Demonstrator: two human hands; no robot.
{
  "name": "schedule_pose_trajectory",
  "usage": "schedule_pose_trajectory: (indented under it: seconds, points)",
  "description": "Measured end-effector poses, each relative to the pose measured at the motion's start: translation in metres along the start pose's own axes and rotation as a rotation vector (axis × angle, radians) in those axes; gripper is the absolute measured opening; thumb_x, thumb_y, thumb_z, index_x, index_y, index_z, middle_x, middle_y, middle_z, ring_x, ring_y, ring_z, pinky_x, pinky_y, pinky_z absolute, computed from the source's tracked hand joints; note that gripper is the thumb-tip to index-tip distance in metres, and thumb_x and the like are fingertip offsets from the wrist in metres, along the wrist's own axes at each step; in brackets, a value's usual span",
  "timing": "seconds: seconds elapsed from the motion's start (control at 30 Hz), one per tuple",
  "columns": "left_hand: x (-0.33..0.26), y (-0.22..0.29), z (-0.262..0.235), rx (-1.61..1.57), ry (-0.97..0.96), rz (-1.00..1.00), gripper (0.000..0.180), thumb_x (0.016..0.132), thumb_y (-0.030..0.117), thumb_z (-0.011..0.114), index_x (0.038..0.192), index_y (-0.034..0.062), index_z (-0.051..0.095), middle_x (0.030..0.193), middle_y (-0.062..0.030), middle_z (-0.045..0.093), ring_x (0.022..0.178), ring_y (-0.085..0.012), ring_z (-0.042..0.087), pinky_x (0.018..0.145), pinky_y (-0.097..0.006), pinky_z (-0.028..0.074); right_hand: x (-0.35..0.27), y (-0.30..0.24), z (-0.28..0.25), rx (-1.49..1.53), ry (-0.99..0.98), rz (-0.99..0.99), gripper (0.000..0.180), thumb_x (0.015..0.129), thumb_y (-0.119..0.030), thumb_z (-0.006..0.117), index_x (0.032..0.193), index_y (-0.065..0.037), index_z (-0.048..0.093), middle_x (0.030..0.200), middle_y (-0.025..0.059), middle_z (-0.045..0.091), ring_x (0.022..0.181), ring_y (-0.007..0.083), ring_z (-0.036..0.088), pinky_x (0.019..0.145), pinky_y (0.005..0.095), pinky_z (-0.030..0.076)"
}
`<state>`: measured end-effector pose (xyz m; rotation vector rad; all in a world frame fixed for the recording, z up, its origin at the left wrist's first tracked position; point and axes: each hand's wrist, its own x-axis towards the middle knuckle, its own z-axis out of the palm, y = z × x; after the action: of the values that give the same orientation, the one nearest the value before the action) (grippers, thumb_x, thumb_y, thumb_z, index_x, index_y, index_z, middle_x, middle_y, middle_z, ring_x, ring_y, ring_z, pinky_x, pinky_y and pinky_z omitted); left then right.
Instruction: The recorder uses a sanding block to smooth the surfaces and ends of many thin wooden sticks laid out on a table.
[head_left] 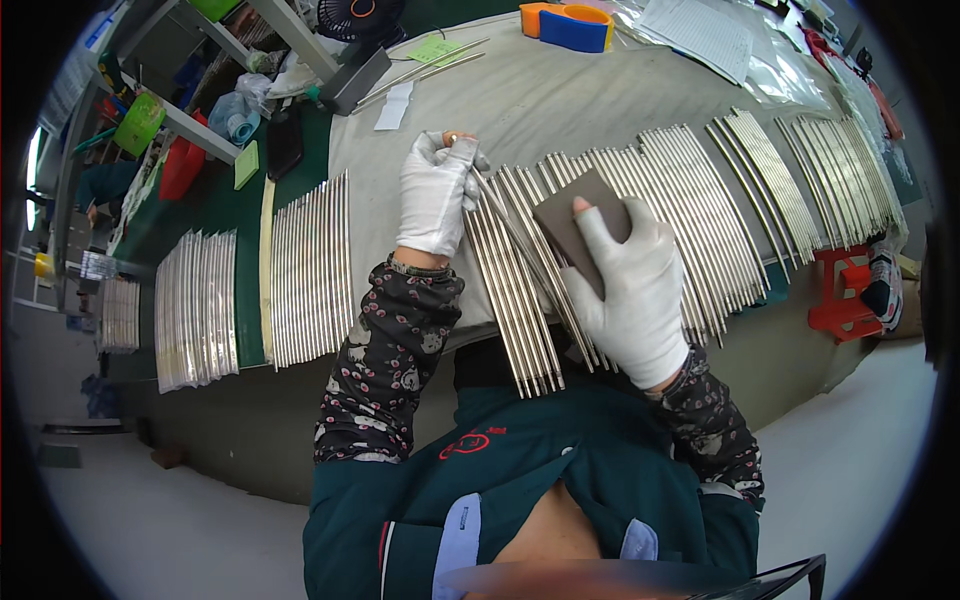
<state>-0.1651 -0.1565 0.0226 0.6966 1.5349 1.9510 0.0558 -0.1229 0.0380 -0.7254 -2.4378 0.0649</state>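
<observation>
Over the grey cloth (560, 90), the gloved left hand (436, 192) pinches the top end of one thin shiny metal rod (505, 222). Lower right on it, the right hand (630, 285), one fingertip bare, grips a flat brown-grey pad (578, 225) against that rod. Curved rods (700, 200) fan across the cloth; a straight batch (310, 268) lies just left of it.

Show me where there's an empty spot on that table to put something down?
The grey cloth is bare between the white paper slip, the blue and orange tape rolls and the far ends of the metal rods. Nearer the white-gloved left hand and right hand, rods fill everything.
</observation>
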Motion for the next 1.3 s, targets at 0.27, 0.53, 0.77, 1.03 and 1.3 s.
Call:
schedule_pose_trajectory:
  seconds: [0.27,0.53,0.77,1.03,1.3]
  points:
    - [0.001,0.004,0.001,0.003,0.021,-0.007,0.023,0.093,0.018,0.064,0.099,0.0035,0.048,0.071,-0.0071,0.061,0.044,-0.0047,0.047,0.036,-0.017,0.036,-0.003,0.015,-0.002,-0.02,-0.004,0.038,0.057,0.073,-0.026,0.073,0.124,-0.008,0.057,0.113,0.0248,0.049,0.087,0.0342,0.054,0.076,0.0431,0.046]
    - [0.004,0.0,0.002,0.016,0.062,-0.03,0.017,0.095,0.016,0.061,0.1,0.0028,0.051,0.075,-0.0073,0.061,0.045,-0.0031,0.043,0.038,-0.016,0.032,-0.01,0.009,-0.009,-0.004,-0.068,-0.018,0.057,0.072,-0.025,0.072,0.125,-0.01,0.056,0.116,0.0242,0.047,0.087,0.0335,0.053,0.072,0.0419,0.045]
    - [0.003,0.001,0.003,0.034,0.043,-0.019,0.02,0.093,0.017,0.063,0.099,0.0035,0.05,0.073,-0.0072,0.061,0.044,-0.0037,0.045,0.037,-0.017,0.034,-0.01,0.01,-0.007,-0.036,-0.103,0.013,0.057,0.072,-0.028,0.072,0.124,-0.012,0.057,0.111,0.0216,0.048,0.081,0.0313,0.053,0.068,0.0416,0.045]
    - [0.002,0.001,0.001,0.006,0.025,-0.021,0.023,0.092,0.019,0.065,0.097,0.0045,0.048,0.071,-0.0062,0.061,0.043,-0.0041,0.046,0.035,-0.017,0.036,-0.014,-0.001,-0.016,0.086,-0.11,-0.061,0.057,0.072,-0.028,0.073,0.124,-0.01,0.057,0.117,0.0246,0.047,0.088,0.0332,0.053,0.073,0.0421,0.045]
    - [0.004,0.0,0.002,0.0,0.021,-0.005,0.023,0.092,0.019,0.065,0.098,0.0043,0.048,0.071,-0.0065,0.061,0.043,-0.0042,0.046,0.036,-0.017,0.036,-0.021,-0.008,-0.015,0.207,-0.203,-0.152,0.056,0.073,-0.025,0.071,0.124,-0.009,0.056,0.11,0.0232,0.049,0.084,0.0342,0.054,0.07,0.0416,0.045]
